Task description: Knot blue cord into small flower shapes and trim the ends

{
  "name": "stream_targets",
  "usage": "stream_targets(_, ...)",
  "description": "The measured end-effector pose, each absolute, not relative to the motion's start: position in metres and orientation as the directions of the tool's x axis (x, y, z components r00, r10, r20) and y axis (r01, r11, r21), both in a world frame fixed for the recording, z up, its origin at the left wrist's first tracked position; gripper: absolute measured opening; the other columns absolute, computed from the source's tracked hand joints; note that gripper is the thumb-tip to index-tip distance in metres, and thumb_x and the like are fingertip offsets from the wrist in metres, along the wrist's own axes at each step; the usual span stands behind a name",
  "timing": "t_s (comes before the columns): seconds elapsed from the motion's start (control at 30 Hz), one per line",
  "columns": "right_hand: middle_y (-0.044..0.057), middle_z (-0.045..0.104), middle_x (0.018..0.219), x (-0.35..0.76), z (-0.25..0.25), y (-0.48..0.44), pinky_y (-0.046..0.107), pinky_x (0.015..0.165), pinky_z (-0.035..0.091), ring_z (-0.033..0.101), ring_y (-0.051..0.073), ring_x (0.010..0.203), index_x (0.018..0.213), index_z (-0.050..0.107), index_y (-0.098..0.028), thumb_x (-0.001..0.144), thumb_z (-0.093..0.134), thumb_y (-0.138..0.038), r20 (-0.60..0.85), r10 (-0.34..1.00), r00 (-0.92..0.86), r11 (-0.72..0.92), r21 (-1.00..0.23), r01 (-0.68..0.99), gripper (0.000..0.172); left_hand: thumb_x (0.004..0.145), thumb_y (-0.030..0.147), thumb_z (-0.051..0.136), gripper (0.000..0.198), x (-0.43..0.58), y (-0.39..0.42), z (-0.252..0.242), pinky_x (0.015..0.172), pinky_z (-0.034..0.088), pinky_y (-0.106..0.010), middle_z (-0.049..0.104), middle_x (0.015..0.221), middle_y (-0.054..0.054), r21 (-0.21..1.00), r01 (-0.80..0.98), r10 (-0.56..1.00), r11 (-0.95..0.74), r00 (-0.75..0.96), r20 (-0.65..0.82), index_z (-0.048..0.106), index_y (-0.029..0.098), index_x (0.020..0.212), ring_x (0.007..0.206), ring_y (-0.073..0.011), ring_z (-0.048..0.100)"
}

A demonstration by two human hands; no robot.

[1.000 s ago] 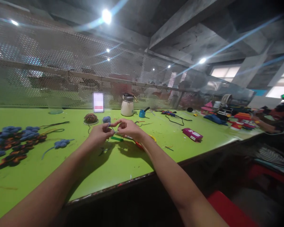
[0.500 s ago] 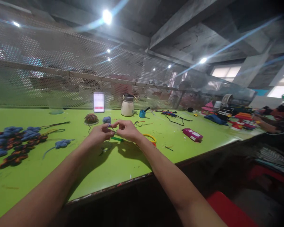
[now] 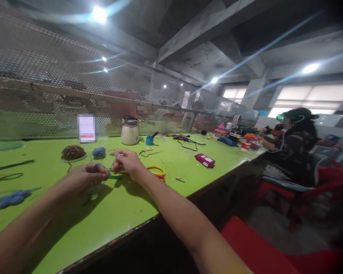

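My left hand [image 3: 87,176] is closed in a pinch on blue yarn [image 3: 97,166], low over the green table. Close on its right, my right hand [image 3: 127,163] is pinched too. A thin line shows between the fingertips; I cannot tell whether it is a strand or a slim hook. Behind the hands sit a ball of blue yarn [image 3: 99,152] and a ball of brown mixed yarn [image 3: 73,152]. Beneath the hands lies a green piece [image 3: 115,177], partly hidden. A blue crocheted flower [image 3: 15,198] with loose tails rests left of my left forearm.
Scissors with yellow and red handles [image 3: 157,170] lie beside my right wrist. Farther back stand a lit phone [image 3: 86,128], a cream jug [image 3: 129,132] and a blue pot [image 3: 149,140]. A purple case [image 3: 205,160] lies right. Another person [image 3: 297,144] sits at the far right.
The view has swung right, so things appear farther left and the seated person shows more. My hands have drawn slightly apart, with the thin line between them.
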State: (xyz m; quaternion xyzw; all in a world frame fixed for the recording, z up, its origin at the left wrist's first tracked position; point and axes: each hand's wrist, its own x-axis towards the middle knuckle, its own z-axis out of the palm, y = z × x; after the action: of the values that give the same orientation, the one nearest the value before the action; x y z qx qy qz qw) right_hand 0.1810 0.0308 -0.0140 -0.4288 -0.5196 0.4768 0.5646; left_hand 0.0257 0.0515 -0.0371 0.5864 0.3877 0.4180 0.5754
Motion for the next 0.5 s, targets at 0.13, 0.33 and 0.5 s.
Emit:
stream_targets(0.13,-0.008,0.048,0.044,0.178,-0.016,0.030,0.018,0.039,0.035,0.043,0.006,0.038,0.075,0.060,-0.016,0.072,0.073,-0.034,0.350,0.936,0.031,0.340,-0.925,0.168,0.022,0.045,0.019,0.083,0.055,0.025,0.046,-0.031,0.046,0.037,-0.022,0.063,0.062,0.001,0.999,-0.023,0.922,-0.047,0.383,0.052,0.063,0.020,0.097,0.051,-0.0131,0.052)
stream_targets(0.33,-0.005,0.052,0.046,0.186,-0.010,0.031,0.016,0.037,0.031,0.043,0.006,0.038,0.075,0.059,-0.014,0.079,0.065,-0.040,0.122,0.992,-0.022,0.114,-0.969,-0.217,0.028,0.048,0.024,0.084,0.037,0.021,0.041,-0.019,0.052,0.041,-0.022,0.064,0.068,-0.001,0.998,0.022,0.901,-0.054,0.432,0.039,0.066,0.016,0.079,0.060,-0.0129,0.056)
stream_targets(0.5,-0.005,0.053,0.047,0.191,-0.007,0.033,0.014,0.032,0.019,0.037,0.003,0.034,0.067,0.045,-0.016,0.075,0.070,-0.039,0.022,1.000,0.018,0.027,-0.928,-0.372,0.034,0.047,0.021,0.083,0.039,0.024,0.044,-0.022,0.051,0.037,-0.021,0.060,0.060,0.002,0.993,-0.093,0.934,-0.073,0.343,0.100,0.052,0.018,0.070,0.059,-0.0131,0.058)
